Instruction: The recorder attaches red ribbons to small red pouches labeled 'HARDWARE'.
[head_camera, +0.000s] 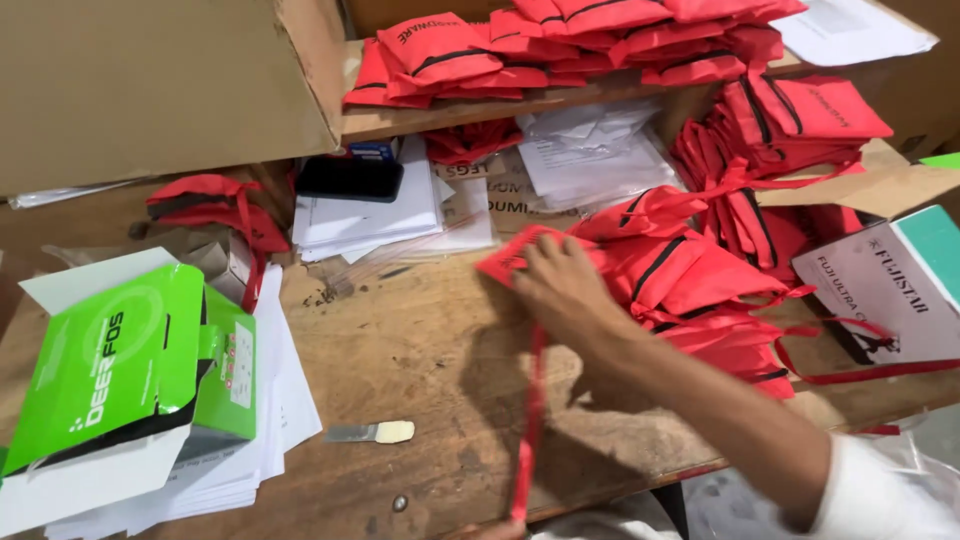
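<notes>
Right hand (562, 285) is laid flat, fingers (535, 250) spread and pressed down on a red fabric pouch (510, 255) at the near edge of a heap of red pouches (700, 280). Nothing is pinched between the fingers; the palm rests on top of the pouch, arm reaching in from lower right, white sleeve (880, 495) seen at the frame corner. A red strap (530, 420) is run from under the hand straight down over the wooden table (400, 340) to the front edge. At the bottom edge a bit of another hand is seen at the strap's lower end; whether it is closed on the strap cannot be told, too little is shown.

Pouch is located mid-table, touching the heap to its right. More red pouches are stacked on the wooden shelf (450, 115) above and hung at the right. White paper sheets (370, 215) with a black phone (350, 178) on top are placed behind the hand. A green and white carton (110, 370) is set on a paper stack at far left. A small metal blade with a pale handle (370, 432) is lying near the table front, well apart from the hand. A white and teal box (890, 285) is seen at right.
</notes>
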